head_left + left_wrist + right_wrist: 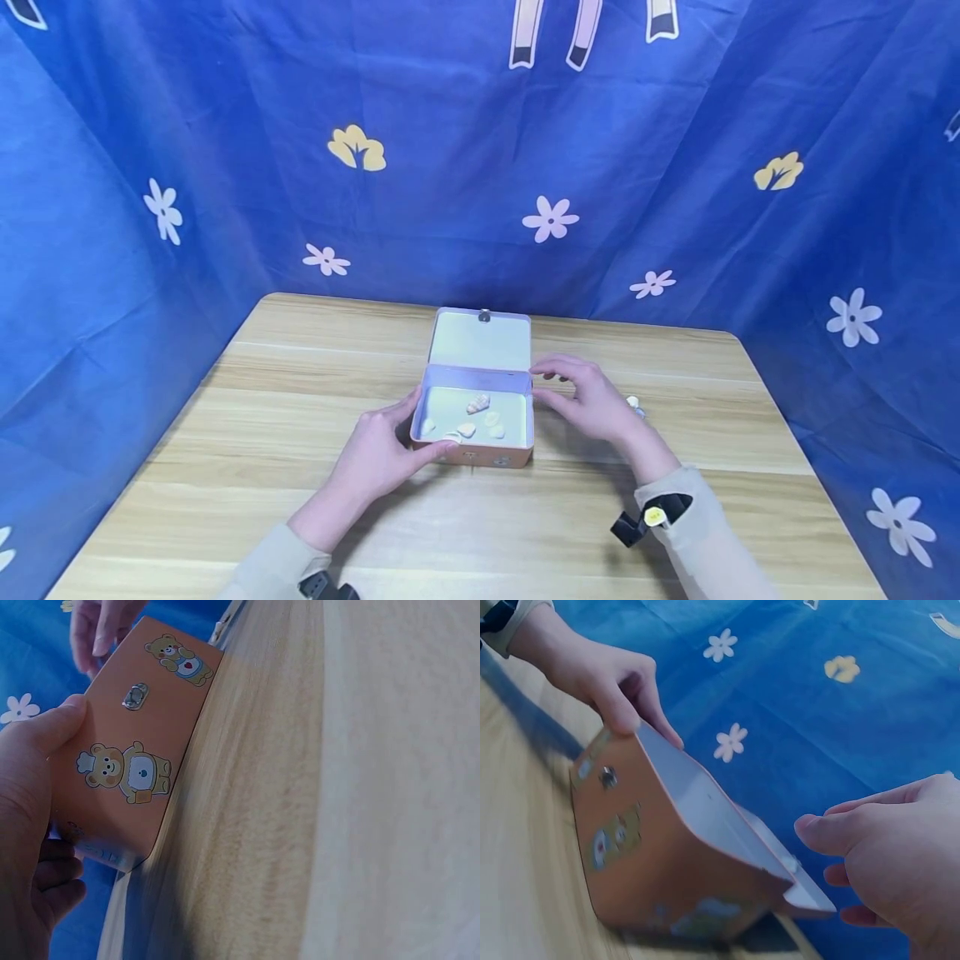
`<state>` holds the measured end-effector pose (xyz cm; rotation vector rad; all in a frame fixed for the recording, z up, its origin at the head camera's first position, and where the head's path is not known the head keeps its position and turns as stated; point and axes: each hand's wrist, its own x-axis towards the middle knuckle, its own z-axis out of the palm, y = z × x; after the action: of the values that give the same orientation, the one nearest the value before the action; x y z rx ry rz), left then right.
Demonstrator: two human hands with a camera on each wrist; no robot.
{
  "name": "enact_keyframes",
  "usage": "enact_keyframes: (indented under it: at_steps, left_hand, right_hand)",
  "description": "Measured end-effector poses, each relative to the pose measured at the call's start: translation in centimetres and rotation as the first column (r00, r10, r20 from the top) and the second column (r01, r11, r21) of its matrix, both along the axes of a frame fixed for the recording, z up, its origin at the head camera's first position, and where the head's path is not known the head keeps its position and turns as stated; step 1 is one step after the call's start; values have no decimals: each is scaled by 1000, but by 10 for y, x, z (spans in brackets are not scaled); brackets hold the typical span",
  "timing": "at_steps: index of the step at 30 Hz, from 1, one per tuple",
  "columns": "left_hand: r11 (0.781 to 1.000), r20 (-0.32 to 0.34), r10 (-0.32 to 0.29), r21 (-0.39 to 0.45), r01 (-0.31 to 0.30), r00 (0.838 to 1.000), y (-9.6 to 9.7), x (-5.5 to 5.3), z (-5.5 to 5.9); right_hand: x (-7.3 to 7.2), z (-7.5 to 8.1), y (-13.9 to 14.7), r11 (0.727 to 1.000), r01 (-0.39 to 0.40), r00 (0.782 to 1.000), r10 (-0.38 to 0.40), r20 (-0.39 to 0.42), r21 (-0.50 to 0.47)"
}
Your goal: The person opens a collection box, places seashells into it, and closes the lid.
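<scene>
An orange tin box [480, 456] with printed bears stands on the table, its hinged lid [480, 342] laid back and its clasp at the far edge. Inside lie a striped spiral shell [477, 404] and several small pale shells [467, 430]. My left hand [375, 454] grips the box's left front corner, thumb on the front rim and fingers along the side. Near the hinge at the box's right rear corner is my right hand [588, 400], fingers loosely bent. In the right wrist view a gap shows between the right thumb [817, 829] and the box.
Small white and bluish pieces [635, 405] lie on the wooden table [300, 375] behind my right wrist. Blue patterned cloth [450, 208] hangs along the table's back and sides.
</scene>
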<state>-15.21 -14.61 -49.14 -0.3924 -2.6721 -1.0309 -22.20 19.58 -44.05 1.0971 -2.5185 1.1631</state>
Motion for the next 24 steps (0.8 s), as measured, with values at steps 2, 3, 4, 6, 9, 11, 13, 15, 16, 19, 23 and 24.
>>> enact_keyframes:
  at_steps: [2,3,4,6,9,11,13,15,16,19,23,24]
  left_hand:
    - [1000,6,2,-3,-2,1000,0,-1,1]
    - [1000,7,2,-3,-2,1000,0,-1,1]
    - [1000,6,3,-5,-3,1000,0,-1,1]
    - [1000,11,4,-6,-4,1000,0,-1,2]
    - [1000,19,6,-6,-6,1000,1,-1,3]
    - [1000,18,7,-5,-7,1000,1,-1,3]
    - [1000,16,8,-4,-8,1000,2,-1,3]
    - [1000,8,6,-5,-6,1000,2,-2,1]
    - [1000,5,5,-6,-5,1000,3,-2,1]
    - [1000,-7,-1,-4,1,1000,3,-2,-1]
    - [1000,-17,-4,2,4,1000,2,-1,-4]
    - [1000,-19,-3,1,3,1000,1,-1,-5]
  right_hand:
    - [0,-1,10,1000,25,1000,-25,-10,7]
    - [1,-1,16,999,39,999,-39,-14,10]
    - [1,-2,21,998,54,998,-54,-19,14]
    - [2,-5,32,997,78,997,-78,-16,16]
    - [3,-10,48,992,120,993,-120,10,26]
    - [4,-14,59,989,144,989,-145,30,29]
    - [6,-19,70,986,162,985,-163,47,29]
    - [6,-24,81,984,177,983,-178,52,34]
    - [7,-27,86,982,185,981,-187,49,38]
    - [8,-33,99,976,210,976,-213,43,48]
    - [9,-42,115,967,249,967,-251,44,62]
    - [9,-44,118,964,258,964,-261,47,63]
